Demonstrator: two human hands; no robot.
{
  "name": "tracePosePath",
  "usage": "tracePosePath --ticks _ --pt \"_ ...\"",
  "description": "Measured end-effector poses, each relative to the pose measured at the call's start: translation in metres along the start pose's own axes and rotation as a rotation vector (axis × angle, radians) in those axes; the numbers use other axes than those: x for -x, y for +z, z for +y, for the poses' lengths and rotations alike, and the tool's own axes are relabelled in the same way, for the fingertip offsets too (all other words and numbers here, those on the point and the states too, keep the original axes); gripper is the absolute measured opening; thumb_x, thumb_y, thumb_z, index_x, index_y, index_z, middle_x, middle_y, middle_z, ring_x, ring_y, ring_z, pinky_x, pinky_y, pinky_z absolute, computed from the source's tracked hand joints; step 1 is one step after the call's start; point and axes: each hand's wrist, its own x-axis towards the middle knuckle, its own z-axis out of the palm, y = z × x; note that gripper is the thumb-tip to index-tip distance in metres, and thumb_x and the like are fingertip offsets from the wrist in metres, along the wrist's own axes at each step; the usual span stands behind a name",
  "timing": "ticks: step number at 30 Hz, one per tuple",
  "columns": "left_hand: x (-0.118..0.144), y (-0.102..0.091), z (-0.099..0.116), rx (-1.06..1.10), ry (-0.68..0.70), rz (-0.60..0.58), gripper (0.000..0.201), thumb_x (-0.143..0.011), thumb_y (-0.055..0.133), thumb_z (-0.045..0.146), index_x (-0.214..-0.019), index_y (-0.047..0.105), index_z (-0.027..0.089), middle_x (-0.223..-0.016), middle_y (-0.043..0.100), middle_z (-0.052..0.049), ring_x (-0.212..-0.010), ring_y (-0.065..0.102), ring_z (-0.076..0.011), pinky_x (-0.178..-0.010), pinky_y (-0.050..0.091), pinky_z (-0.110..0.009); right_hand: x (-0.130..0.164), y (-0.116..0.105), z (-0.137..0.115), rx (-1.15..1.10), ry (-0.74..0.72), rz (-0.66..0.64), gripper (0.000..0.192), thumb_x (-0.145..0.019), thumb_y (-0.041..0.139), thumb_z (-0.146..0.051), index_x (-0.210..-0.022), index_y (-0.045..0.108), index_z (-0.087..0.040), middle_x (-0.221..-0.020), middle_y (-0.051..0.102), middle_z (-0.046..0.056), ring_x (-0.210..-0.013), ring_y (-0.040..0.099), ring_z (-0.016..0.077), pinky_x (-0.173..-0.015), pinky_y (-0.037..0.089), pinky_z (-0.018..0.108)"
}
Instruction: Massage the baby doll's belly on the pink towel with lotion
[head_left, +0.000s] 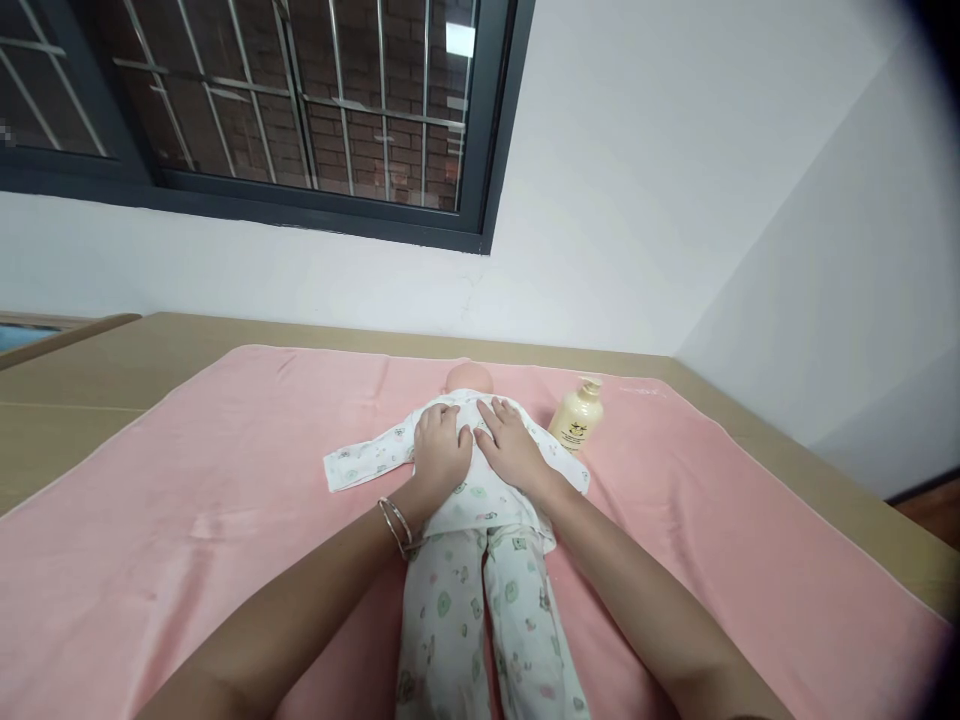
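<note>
Bald, round-headed doll in a white printed top and trousers [480, 510] is lying lengthwise on the smooth pink cloth [225, 430] covering the tan wooden desk [75, 410], head end pointing to the white wall [315, 280]. L hand [441, 450] and R hand [510, 440] are resting flat on the upper torso, slightly apart, fingers extended, gripping nothing.

Handling (est.): doll is prob. weighing little; torso prob. firm, limbs poss. loose. Clothing is looking thin, soft, apt to slip over the body. Best hold: torso sides, w/ head supported; avoid sleeves. Pale-yellow pump bottle [577, 415] is sitting beside the R-hand-side sleeve; surface prob. slick.

Visibility: face isn't showing, so face-up/-down can't be confirmed. Feet are falling outside the lower edge; R forearm is covering part of the top; bottle's small print is staying illegible.
</note>
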Motion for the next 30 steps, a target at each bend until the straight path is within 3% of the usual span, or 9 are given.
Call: tracePosePath --ticks 3,6,10,13,16,20,24,27,30 --pt "-0.001 0.002 -0.004 -0.005 0.012 -0.053 0.039 -0.086 0.045 0.026 -0.122 0.057 0.014 -0.122 0.057 -0.016 -0.116 0.050 -0.0320 -0.101 0.039 -0.049 0.005 -0.004 -0.013 0.071 0.011 0.016 0.051 -0.097 0.033 -0.034 -0.144 0.039 -0.014 -0.148 0.036 0.018 -0.140 0.028 0.0325 -0.113 0.023 0.049" --pt "-0.003 0.003 -0.007 0.005 0.031 -0.104 0.045 -0.089 0.042 0.029 -0.130 0.051 0.012 -0.133 0.053 -0.017 -0.127 0.044 -0.0319 -0.109 0.032 -0.051 0.016 -0.004 -0.029 0.171 0.020 0.052 0.051 -0.096 0.032 -0.028 -0.140 0.044 -0.006 -0.141 0.044 0.023 -0.135 0.037 0.0326 -0.112 0.028 0.047" --pt "-0.003 0.004 -0.008 0.028 0.068 -0.143 0.050 -0.093 0.037 0.033 -0.137 0.044 0.011 -0.143 0.048 -0.016 -0.137 0.036 -0.0304 -0.114 0.024 -0.052 0.025 -0.001 -0.040 0.239 -0.039 0.072 0.053 -0.096 0.030 -0.029 -0.137 0.046 0.000 -0.136 0.049 0.025 -0.134 0.039 0.0327 -0.112 0.028 0.045" --pt "-0.002 0.001 -0.006 -0.011 0.137 -0.131 0.043 -0.093 0.036 0.029 -0.127 0.055 0.010 -0.136 0.054 -0.017 -0.132 0.044 -0.0305 -0.113 0.028 -0.051 0.020 -0.002 -0.032 0.170 0.011 0.043 0.054 -0.097 0.031 -0.031 -0.140 0.043 -0.002 -0.141 0.043 0.024 -0.136 0.036 0.0337 -0.112 0.029 0.045" --pt "0.000 -0.005 0.001 -0.082 0.232 -0.047 0.033 -0.091 0.041 0.025 -0.109 0.066 0.011 -0.121 0.065 -0.017 -0.119 0.056 -0.0303 -0.107 0.038 -0.048 0.006 -0.005 -0.013 0.064 0.019 -0.013 0.058 -0.097 0.032 -0.036 -0.145 0.036 -0.004 -0.148 0.032 0.024 -0.140 0.027 0.0339 -0.115 0.024 0.045" --pt "0.006 -0.012 0.012 -0.165 0.311 0.011 0.027 -0.090 0.044 0.023 -0.082 0.068 0.016 -0.096 0.072 -0.012 -0.097 0.065 -0.0282 -0.093 0.047 -0.044 -0.006 -0.006 0.008 -0.040 -0.038 -0.052 0.058 -0.098 0.033 -0.041 -0.147 0.033 -0.009 -0.153 0.027 0.017 -0.143 0.020 0.0295 -0.117 0.018 0.044" --pt "0.008 -0.012 0.014 -0.164 0.227 0.009 0.026 -0.090 0.045 0.024 -0.098 0.067 0.013 -0.105 0.071 -0.013 -0.102 0.063 -0.0284 -0.091 0.049 -0.043 -0.003 -0.005 0.007 -0.025 -0.028 -0.023 0.058 -0.097 0.034 -0.039 -0.147 0.033 -0.009 -0.152 0.028 0.017 -0.143 0.020 0.0298 -0.117 0.017 0.046" --pt "0.006 -0.007 0.009 -0.150 0.129 -0.010 0.034 -0.089 0.046 0.026 -0.115 0.062 0.011 -0.118 0.067 -0.014 -0.116 0.058 -0.0296 -0.100 0.045 -0.045 0.003 -0.004 -0.006 0.016 -0.003 0.016 0.053 -0.097 0.033 -0.033 -0.144 0.039 -0.009 -0.148 0.037 0.016 -0.139 0.029 0.0292 -0.115 0.021 0.044" --pt "0.000 -0.005 0.004 -0.115 0.055 -0.063 0.037 -0.089 0.045 0.028 -0.118 0.060 0.011 -0.123 0.064 -0.014 -0.121 0.055 -0.0300 -0.105 0.041 -0.046 0.011 -0.004 -0.022 0.074 0.040 0.082 0.049 -0.095 0.035 -0.028 -0.138 0.047 -0.009 -0.141 0.046 0.017 -0.134 0.038 0.0283 -0.113 0.026 0.040"
